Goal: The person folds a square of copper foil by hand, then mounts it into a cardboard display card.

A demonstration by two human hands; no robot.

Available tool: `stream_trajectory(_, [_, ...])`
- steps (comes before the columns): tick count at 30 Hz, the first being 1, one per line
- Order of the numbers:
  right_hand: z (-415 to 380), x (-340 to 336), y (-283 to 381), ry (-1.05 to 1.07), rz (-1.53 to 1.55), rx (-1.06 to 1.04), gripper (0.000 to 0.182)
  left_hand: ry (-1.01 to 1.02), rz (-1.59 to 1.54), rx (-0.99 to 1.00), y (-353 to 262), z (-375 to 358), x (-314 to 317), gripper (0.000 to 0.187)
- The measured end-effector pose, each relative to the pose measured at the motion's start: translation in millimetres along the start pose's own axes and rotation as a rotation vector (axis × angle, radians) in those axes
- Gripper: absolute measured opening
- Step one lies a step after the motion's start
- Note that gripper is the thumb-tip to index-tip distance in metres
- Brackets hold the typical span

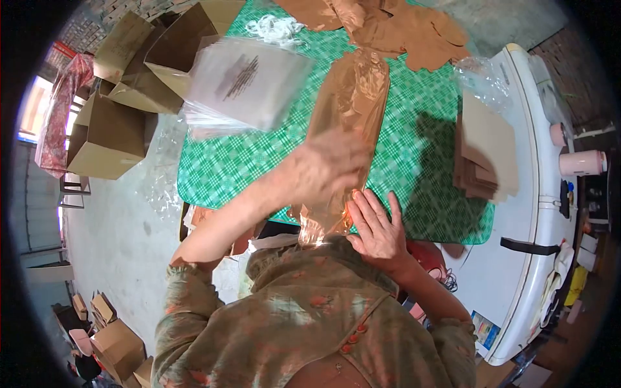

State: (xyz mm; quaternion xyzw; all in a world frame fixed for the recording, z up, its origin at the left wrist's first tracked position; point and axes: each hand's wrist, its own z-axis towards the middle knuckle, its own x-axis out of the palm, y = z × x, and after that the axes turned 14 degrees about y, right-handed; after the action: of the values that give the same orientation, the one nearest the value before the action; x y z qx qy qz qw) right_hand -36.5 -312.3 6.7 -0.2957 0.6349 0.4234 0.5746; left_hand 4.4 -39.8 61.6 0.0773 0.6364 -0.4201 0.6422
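Observation:
A shiny copper-brown plastic-like piece (352, 97) lies lengthwise on the green checked tabletop (213, 168), running down to the table's near edge. Over its middle is my left hand (330, 161), smeared by motion, so its fingers cannot be made out clearly. My right hand (375, 229) rests flat, fingers spread, at the piece's lower right edge, by the near edge of the table. More brown pieces (414, 32) lie in a loose heap at the far side.
Clear plastic bags (246, 84) are stacked at the table's left, with white string (275, 29) behind. Cardboard sheets (485, 149) and crumpled clear film (485, 81) lie right, beside a white appliance (511, 239). Open cardboard boxes (107, 136) stand left.

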Motion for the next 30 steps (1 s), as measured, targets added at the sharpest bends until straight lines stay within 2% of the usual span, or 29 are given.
stream_trajectory(2, [-0.5, 1.1, 0.2, 0.0, -0.002, 0.006, 0.08, 0.064, 0.043, 0.056, -7.7, -22.0, 26.8, 0.052])
stream_trajectory(5, [-1.6, 4.1, -0.6, -0.002, -0.006, 0.006, 0.076, 0.15, -0.017, -0.029, -27.7, -44.7, 47.0, 0.062])
stream_trajectory(11, [-1.7, 3.7, -1.2, -0.004, -0.051, 0.0, 0.069, 0.111, -0.095, -0.074, -43.7, -50.6, 62.1, 0.07])
stream_trajectory(17, [-1.9, -8.4, -6.2, -0.041, 0.028, -0.066, 0.053, 0.113, -0.099, -0.084, -43.8, -51.5, 64.2, 0.071])
stream_trajectory(20, [-1.7, -14.1, -17.3, -0.059, 0.185, -0.085, 0.054, 0.115, -0.102, -0.086, -43.1, -54.5, 65.5, 0.07])
stream_trajectory(21, [12.5, -28.4, -19.8, -0.037, 0.223, -0.054, 0.06, 0.115, -0.103, -0.082, -41.1, -52.5, 66.2, 0.069])
stream_trajectory(27, [40.9, -31.0, -30.2, 0.088, 0.148, -0.006, 0.073, 0.12, -0.074, -0.089, -41.6, -51.8, 67.9, 0.066])
stream_trajectory(30, [48.5, -23.5, -36.2, 0.073, 0.082, 0.043, 0.076, 0.128, -0.056, -0.092, -40.3, -51.9, 69.2, 0.065])
